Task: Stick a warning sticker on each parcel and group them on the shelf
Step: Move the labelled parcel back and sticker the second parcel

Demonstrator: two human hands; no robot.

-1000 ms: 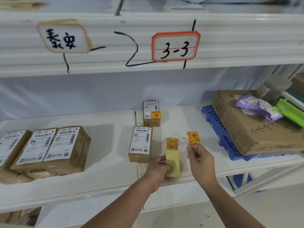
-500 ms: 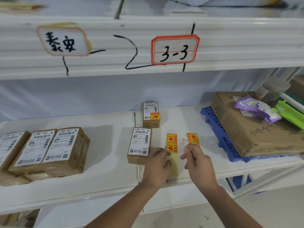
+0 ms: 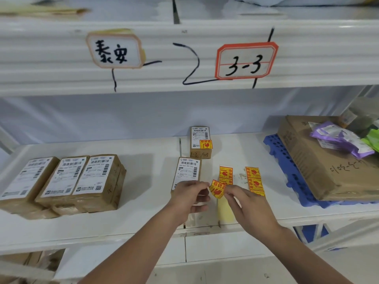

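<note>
Warning sticker [image 3: 217,191]: your left hand [image 3: 189,196] and right hand [image 3: 247,206] pinch opposite edges, likely so it stays flat. The unstickered parcel [image 3: 187,171] lies just beside.

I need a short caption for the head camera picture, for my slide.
Left hand and right hand pinch a warning sticker beside a parcel on the shelf.

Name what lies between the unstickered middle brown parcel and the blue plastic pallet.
Head view: a red-and-yellow warning sticker strip, a second strip, and a peeled sticker pinched in the right hand.
</note>
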